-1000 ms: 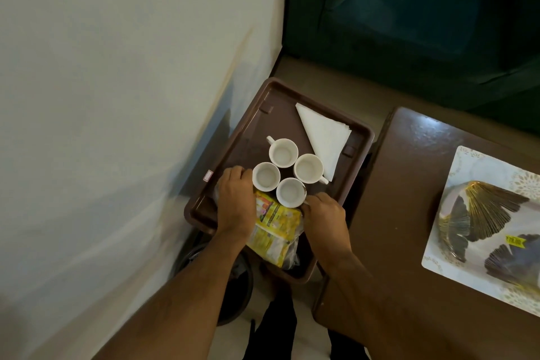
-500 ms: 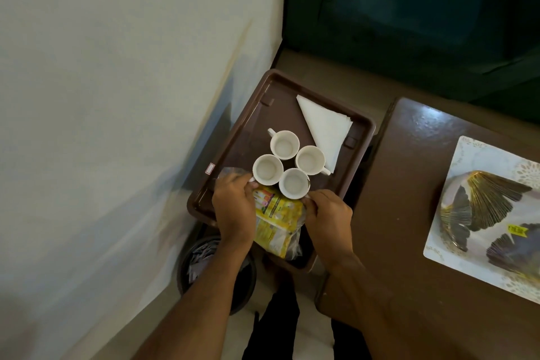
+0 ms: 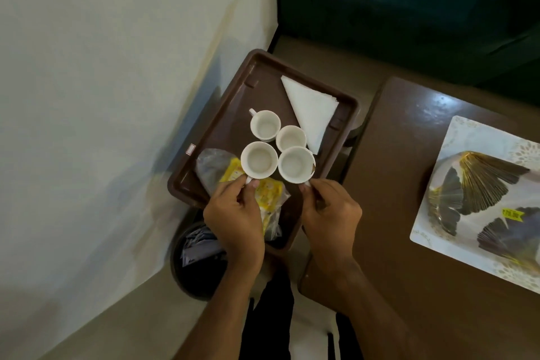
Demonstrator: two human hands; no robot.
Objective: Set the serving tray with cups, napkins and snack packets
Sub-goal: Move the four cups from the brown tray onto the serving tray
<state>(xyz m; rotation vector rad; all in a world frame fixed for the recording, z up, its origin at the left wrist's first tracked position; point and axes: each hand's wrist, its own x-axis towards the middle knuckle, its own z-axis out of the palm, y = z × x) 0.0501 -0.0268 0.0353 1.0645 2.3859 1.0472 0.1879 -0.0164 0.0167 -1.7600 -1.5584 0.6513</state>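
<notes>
A brown serving tray (image 3: pixel 225 123) holds several white cups, a folded white napkin (image 3: pixel 311 108) at its far right corner and a yellow snack packet (image 3: pixel 267 193) at its near end. My left hand (image 3: pixel 236 219) pinches the handle of the near-left cup (image 3: pixel 259 160). My right hand (image 3: pixel 330 213) pinches the handle of the near-right cup (image 3: pixel 295 164). Both cups appear raised above the packet. Two more cups (image 3: pixel 265 125) (image 3: pixel 291 138) stand behind them.
A white wall runs along the left. A dark bin (image 3: pixel 195 263) with papers sits below the tray's near edge. To the right is a dark wooden table (image 3: pixel 394 184) with a white platter (image 3: pixel 455 137) of wrapped fan-shaped items. A dark green seat lies beyond.
Both hands moved from the snack packet to the handles of the two near cups and took hold of them; those cups now look larger and nearer. The snack packet lies more exposed.
</notes>
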